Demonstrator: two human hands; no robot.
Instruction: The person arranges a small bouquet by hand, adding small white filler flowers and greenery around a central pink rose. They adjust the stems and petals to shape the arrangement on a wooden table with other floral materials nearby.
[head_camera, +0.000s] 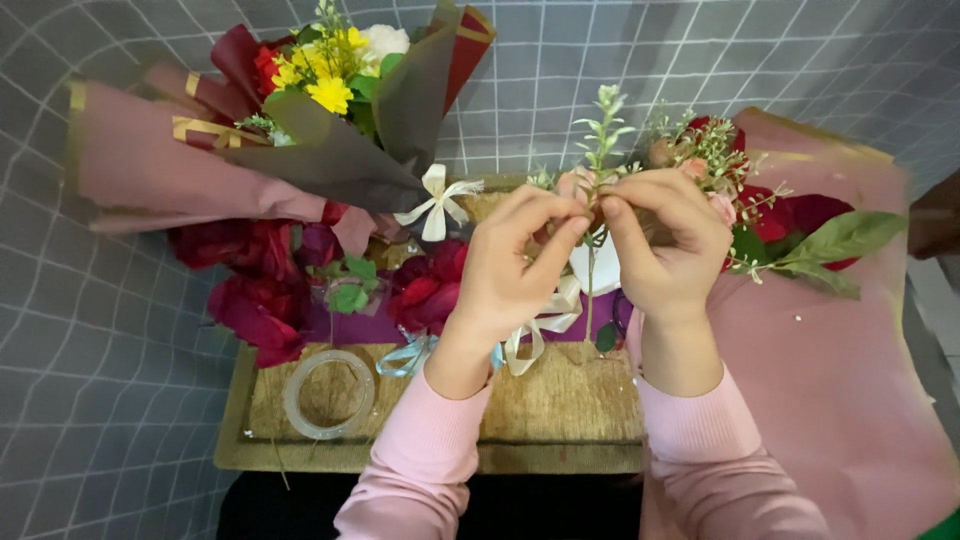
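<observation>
Your two hands meet above a small wooden table (560, 420) with a coarse, fibrous top, both wrists in soft pink knit sleeves (690, 430) rising from the lower edge. Between them stands a thin green sprig (604, 125) with small narrow leaves, upright, its wiry stem dropping past your palms. Your left hand (510, 270) is tilted inward, thumb and forefinger pinched on the stem; your right hand (665, 245) curls beside it, fingertips closed on the same stem, knuckles nearly touching the left. Behind the right hand lies a loose bunch of red and pink roses (790, 215) on matte pink wrapping paper (840, 380). At upper left rests a finished bouquet of yellow and white blooms (335, 70) in pink and dark paper, tied with a cream ribbon bow (438, 200). A clear roll of tape (328, 394) lies flat on the table's left side.
</observation>
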